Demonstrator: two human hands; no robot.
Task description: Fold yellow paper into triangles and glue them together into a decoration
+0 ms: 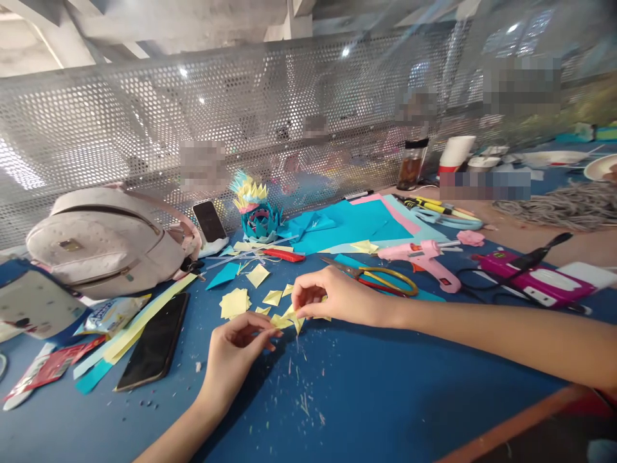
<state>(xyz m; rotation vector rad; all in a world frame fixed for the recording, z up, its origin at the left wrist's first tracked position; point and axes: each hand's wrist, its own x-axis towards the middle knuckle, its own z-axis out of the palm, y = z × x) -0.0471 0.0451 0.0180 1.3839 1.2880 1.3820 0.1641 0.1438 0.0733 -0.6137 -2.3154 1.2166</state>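
In the head view, take the spot where the hands nearly meet as the clock's centre: the folded yellow paper (281, 321) is there, over the blue table (385, 392). The right hand (325, 297) pinches it between thumb and fingertips; the left hand (236, 347) has thumb and forefinger close together at its eight o'clock edge, though I cannot tell whether they grip or only touch. The paper looks light and thin, probably crisp along the creases, easily crushed or torn, so a gentle fingertip hold on the thicker folds should suit it better than the sharp points. A stack of yellow squares (234, 303) lies between nine and ten o'clock, a loose square (258, 275) at eleven, scissors (393, 278) at two, with the pink glue gun (424, 257) farther out that way
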